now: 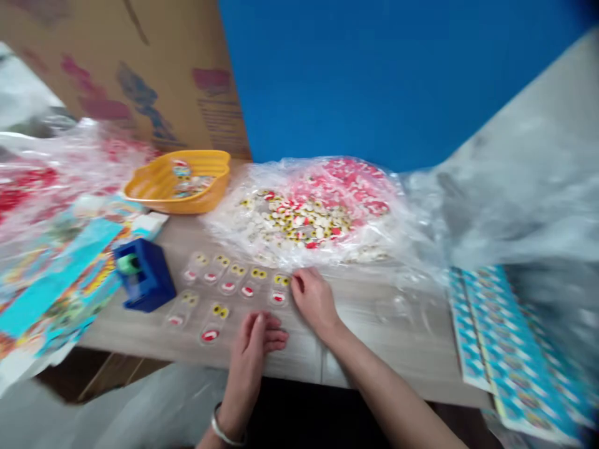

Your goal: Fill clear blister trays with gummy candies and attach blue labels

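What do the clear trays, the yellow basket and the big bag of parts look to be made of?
Clear trays: probably thin, glossy plastic, as the tabletop shows through; blur leaves stiffness open. Yellow basket: likely moulded plastic, with a soft sheen and ribbed walls. Big bag of parts: likely thin, shiny plastic film, judging by its crinkles and glare.

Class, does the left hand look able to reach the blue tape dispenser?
Probably yes: only flat-looking clear packets lie between the left hand and the tape dispenser, with nothing tall in the way.
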`<state>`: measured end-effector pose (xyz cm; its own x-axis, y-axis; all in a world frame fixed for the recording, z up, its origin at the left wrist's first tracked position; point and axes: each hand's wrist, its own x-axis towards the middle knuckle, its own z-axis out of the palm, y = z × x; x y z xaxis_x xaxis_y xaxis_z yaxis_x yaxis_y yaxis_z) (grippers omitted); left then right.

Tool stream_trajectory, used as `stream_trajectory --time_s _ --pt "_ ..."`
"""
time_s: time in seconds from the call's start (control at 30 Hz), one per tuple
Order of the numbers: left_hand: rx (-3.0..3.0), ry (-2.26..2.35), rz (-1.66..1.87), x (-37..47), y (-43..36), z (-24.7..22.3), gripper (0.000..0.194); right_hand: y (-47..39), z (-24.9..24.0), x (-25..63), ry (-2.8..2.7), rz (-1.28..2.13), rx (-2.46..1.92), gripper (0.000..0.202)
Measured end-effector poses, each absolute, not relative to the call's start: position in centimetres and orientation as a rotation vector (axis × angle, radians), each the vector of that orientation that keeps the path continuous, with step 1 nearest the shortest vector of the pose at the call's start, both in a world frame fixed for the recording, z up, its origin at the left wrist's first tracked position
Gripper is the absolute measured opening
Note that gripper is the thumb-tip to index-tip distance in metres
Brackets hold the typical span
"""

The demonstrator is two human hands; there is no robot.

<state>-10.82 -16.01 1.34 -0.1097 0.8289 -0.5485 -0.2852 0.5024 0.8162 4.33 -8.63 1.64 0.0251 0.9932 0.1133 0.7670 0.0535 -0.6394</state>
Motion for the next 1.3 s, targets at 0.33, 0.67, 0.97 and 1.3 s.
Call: stream_trajectory --time_s 0.33,0.67,0.97,1.3 --pt "1.214 1.24 0.781 -3.4 -14.9 1.0 0.03 -19.6 4.1 16.0 -1.508 0.461 -1.973 0.02" --pt "2.344 1.018 0.609 9.5 -13.9 1.6 0.049 -25.4 2.7 23.3 -1.294 0.19 -2.192 0.022" --pt "1.605 1.071 0.747 4.5 -14.5 2.7 0.035 -21.1 3.2 20.4 -1.085 0.832 -1.659 0.039" --pt "1.861 1.779 0.965 -14.0 -17.4 4.9 0.04 -17.0 2.0 12.7 -1.305 1.177 -1.549 0.036"
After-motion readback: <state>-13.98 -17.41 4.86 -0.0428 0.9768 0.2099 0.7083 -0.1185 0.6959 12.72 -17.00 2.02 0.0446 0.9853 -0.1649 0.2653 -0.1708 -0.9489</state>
